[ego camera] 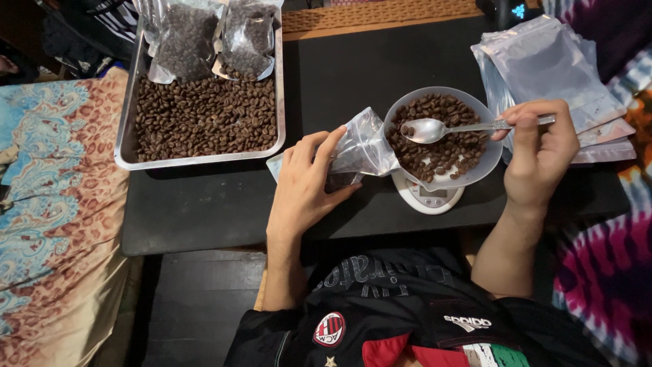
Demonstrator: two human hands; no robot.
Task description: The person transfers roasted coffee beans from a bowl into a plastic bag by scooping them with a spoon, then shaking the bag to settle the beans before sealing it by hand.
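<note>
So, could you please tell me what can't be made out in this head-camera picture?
- Scale: its display is too small to read, and the bowl covers most of its body.
- Pouch in the left hand: fingers and crumpled plastic hide its contents.
- Two filled bags on the tray: tops cut off by the frame edge.
- Spoon: its handle end sits inside the right hand.

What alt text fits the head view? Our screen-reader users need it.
A right hand holds a spoon over a bowl of coffee beans on a scale, while the left hand holds a clear pouch; a tray of beans sits alongside.
</note>
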